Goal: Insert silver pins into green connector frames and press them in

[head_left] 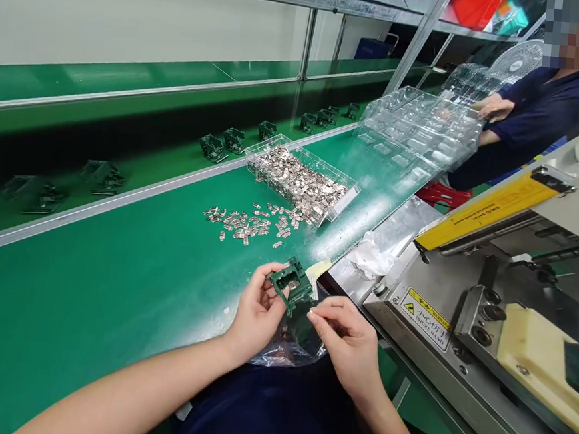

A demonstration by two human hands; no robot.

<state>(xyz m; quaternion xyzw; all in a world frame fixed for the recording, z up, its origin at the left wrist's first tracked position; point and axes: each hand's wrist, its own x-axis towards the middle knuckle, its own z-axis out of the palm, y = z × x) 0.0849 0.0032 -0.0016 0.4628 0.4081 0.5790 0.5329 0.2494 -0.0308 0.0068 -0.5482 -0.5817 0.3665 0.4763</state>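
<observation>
Close in front of me, my left hand (254,314) is closed around a dark green plastic housing (291,285) with an opening in its middle, the thumb lying at that opening. My right hand (347,338) is just to the right of the housing, its thumb and forefinger pinched together. Whatever sits between those fingertips is too small to name. A clear plastic bag (286,358) shows below and between the hands. Beyond them, small silvery metal pieces (249,226) lie loose on the green table (127,298), beside a clear plastic box (343,204) full of similar pieces.
Several dark green housings (212,147) stand on the belt behind the metal rail (166,184). A machine (426,321) with a yellow bar (490,209) is close on the right. Farther back, a co-worker (552,117) holds clear blister trays (422,124).
</observation>
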